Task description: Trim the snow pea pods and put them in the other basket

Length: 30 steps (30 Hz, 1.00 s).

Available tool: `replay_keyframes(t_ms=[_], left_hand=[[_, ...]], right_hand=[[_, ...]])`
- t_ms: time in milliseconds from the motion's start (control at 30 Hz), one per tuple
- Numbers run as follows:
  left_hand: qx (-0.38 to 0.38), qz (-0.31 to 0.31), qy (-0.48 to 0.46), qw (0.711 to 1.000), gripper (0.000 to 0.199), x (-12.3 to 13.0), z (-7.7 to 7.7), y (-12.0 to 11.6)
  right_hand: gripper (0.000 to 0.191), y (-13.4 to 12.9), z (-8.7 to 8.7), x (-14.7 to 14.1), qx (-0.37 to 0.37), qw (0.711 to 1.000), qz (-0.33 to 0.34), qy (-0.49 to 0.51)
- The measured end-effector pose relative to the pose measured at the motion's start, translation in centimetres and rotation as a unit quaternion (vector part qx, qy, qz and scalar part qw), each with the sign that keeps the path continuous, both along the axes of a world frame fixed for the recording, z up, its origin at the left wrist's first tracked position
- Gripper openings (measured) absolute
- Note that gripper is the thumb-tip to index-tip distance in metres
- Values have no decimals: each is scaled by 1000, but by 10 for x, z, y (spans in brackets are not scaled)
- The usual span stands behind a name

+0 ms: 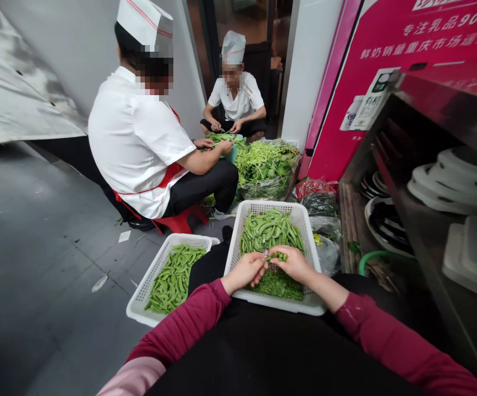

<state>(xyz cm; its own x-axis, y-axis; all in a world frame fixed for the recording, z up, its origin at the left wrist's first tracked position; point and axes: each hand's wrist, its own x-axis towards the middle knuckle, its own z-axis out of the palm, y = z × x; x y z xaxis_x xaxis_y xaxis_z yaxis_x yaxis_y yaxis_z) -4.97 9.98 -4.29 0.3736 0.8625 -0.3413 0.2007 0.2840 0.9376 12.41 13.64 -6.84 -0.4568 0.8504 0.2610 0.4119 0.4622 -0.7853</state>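
Observation:
A white perforated basket [316, 264] rests on my lap. Green pea pods [269, 228] fill its far half, and small green trimmings [279, 286] lie in the near half. Over the middle of the basket, my right hand [294, 265] is closed around several pea pods [278, 256]. Close beside it, my left hand [247, 270] has its fingers pinched together near the pods' ends; what lies between those fingertips is too small to make out. Left of my leg, a second white basket [141, 294] on the floor holds more pea pods [176, 275].
Ahead on the left, a co-worker [139, 143] sits on a red stool [180, 220]; another person [236, 99] squats farther back. Between them and me stands a large bag of leafy greens [267, 165]. A metal shelf [420, 220] with stacked white trays [461, 179] is close on my right.

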Motion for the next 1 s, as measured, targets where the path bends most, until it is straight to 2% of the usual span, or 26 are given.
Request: replay_keyframes(t_ms=[100, 233, 333, 400, 500, 600, 700, 767, 800, 833, 900, 933, 1000], left_hand=[[3, 3, -8, 1000, 30, 0, 2, -1], [30, 0, 21, 999, 17, 2, 5, -2], [85, 11, 79, 993, 15, 3, 2, -2], [111, 9, 141, 984, 17, 3, -7, -1], [113, -37, 264, 957, 16, -3, -24, 0], [110, -68, 340, 932, 15, -11, -36, 0], [153, -73, 311, 935, 22, -12, -29, -1], [195, -68, 261, 943, 49, -8, -18, -3], [207, -73, 234, 947, 58, -5, -11, -4], [207, -88, 213, 951, 55, -2, -6, -4], [196, -127, 205, 950, 33, 2, 3, -6], [201, -137, 227, 943, 29, 3, 5, -7], [240, -126, 307, 912, 30, 3, 7, -9]], right_hand=[[12, -4, 3, 0, 2, 1000, -10, -3], [12, -11, 6, -3, -7, 1000, -18, 6], [10, -17, 12, -8, -48, 997, -39, 52], [10, -21, 16, -9, -88, 989, -66, 95], [16, -22, 21, -5, -162, 959, -130, 190], [25, -20, 20, 2, -222, 923, -145, 280], [31, -21, 15, 5, -261, 893, -146, 336], [33, -23, 10, 4, -268, 885, -150, 350], [34, -24, 9, 4, -267, 887, -149, 345], [33, -25, 8, 4, -265, 894, -148, 330], [30, -25, 9, 6, -231, 924, -158, 260], [28, -25, 11, 8, -187, 946, -169, 206], [25, -23, 17, 14, -51, 983, -161, 70]])
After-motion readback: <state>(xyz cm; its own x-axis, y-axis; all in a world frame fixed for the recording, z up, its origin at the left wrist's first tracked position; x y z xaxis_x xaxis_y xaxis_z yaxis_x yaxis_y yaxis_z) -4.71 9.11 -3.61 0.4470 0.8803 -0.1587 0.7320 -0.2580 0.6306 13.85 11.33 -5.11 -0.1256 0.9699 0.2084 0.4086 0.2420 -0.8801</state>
